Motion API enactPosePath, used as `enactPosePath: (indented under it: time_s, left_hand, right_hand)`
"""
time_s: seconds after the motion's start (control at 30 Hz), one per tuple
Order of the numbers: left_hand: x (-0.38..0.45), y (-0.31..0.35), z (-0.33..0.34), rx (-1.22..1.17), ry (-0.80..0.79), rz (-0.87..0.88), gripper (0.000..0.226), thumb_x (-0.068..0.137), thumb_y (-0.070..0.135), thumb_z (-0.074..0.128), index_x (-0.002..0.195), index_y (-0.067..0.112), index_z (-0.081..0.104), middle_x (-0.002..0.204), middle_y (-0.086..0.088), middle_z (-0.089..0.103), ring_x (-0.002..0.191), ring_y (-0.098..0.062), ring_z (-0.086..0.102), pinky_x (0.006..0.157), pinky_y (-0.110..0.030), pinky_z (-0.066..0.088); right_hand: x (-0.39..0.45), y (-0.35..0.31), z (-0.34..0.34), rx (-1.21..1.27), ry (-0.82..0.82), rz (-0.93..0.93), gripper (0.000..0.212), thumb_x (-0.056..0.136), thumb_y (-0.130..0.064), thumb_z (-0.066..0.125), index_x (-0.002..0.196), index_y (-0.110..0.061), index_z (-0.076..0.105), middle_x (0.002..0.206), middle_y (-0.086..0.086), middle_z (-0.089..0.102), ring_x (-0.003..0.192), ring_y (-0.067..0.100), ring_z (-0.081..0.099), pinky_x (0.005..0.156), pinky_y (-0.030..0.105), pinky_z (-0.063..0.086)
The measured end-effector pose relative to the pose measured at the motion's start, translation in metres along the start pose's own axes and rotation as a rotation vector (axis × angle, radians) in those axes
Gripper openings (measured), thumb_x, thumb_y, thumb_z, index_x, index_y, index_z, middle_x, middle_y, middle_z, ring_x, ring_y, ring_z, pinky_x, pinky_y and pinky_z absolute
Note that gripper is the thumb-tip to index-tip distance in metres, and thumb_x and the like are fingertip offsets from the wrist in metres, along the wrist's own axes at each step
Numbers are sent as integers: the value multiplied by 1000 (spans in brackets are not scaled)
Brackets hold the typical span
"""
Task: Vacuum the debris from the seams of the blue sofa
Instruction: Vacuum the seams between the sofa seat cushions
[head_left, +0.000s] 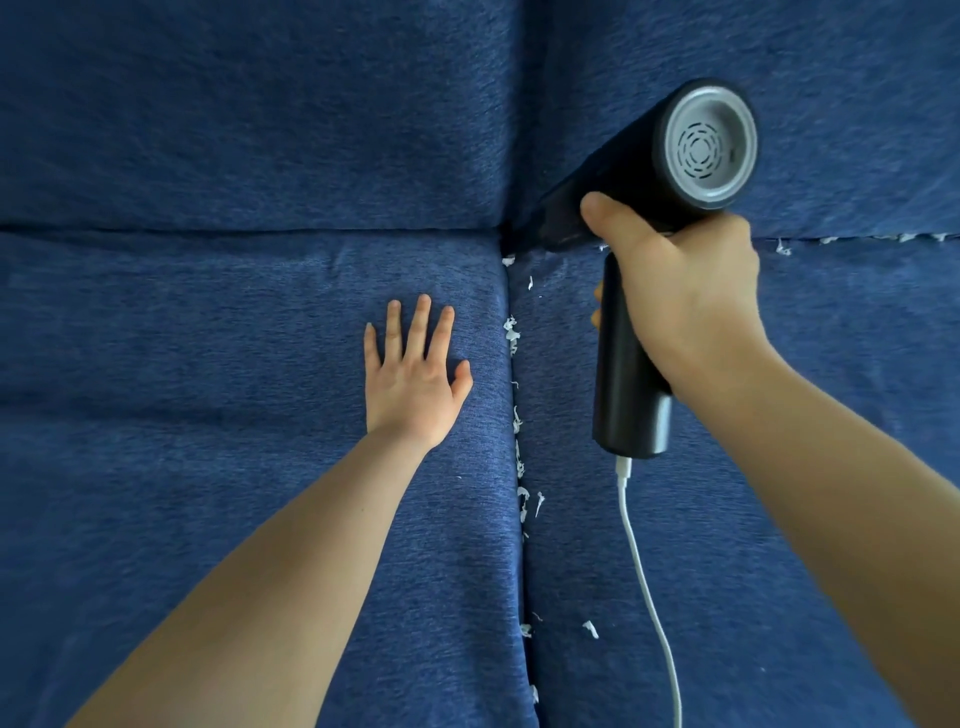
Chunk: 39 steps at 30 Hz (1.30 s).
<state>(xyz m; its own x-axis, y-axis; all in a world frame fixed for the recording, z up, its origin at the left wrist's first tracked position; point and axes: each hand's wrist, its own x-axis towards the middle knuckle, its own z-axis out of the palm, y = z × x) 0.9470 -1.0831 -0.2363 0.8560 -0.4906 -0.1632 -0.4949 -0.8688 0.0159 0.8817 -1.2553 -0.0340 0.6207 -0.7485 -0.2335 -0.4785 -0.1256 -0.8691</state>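
Observation:
A blue sofa (208, 519) fills the view, with two seat cushions and two back cushions meeting at a cross of seams. White paper-like debris (514, 332) lies along the vertical seam between the seat cushions, and more debris (904, 238) sits in the right back seam. My right hand (680, 291) grips the handle of a black handheld vacuum (631, 395); its nozzle points into the corner where the seams meet. My left hand (410, 379) rests flat on the left seat cushion, fingers straight, just left of the seam.
A white cable (649, 582) hangs from the bottom of the vacuum handle and trails down across the right seat cushion. A loose white scrap (589, 629) lies on the right cushion beside the seam.

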Motion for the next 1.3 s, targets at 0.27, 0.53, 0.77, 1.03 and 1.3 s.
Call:
enactPosePath:
  time_s: [0.27,0.53,0.77,1.03,1.3]
  left_hand:
    - [-1,0,1,-7,11,-2,68,96,55,12,157,25,7,165,-2,2,151,-32,-3,121,-54,1]
    - [-1,0,1,-6,-3,-5,68,96,55,12,157,25,5,165,-2,0,151,-31,-4,121,-53,1]
    - [-1,0,0,0,-10,-6,68,96,55,10,157,25,3,165,-1,-3,151,-31,-6,121,-53,0]
    - [-2,-1,1,-16,7,1,68,96,55,12,156,25,6,165,-2,0,151,-31,-4,121,-53,1]
    - [-3,-3,4,-15,40,25,64,99,50,19,155,21,18,164,-5,12,151,-33,7,120,-54,7]
  right_hand:
    - [-5,-5,-9,-14,-11,9,51,71,-52,75,63,-4,61,54,13,67,52,25,69,72,47,61]
    - [-29,-11,-32,-46,-56,62,30,68,-54,77,62,-25,70,49,4,67,43,24,68,62,46,62]
    - [-28,-8,-27,4,-4,-4,26,67,-57,74,56,-34,70,48,4,65,49,24,68,70,49,61]
    - [0,-6,-1,-2,-13,10,45,70,-53,75,59,-11,61,56,8,67,53,28,69,69,48,61]
    - [7,0,18,-173,-8,-38,53,68,-63,68,60,-11,60,69,13,71,75,37,70,78,44,59]
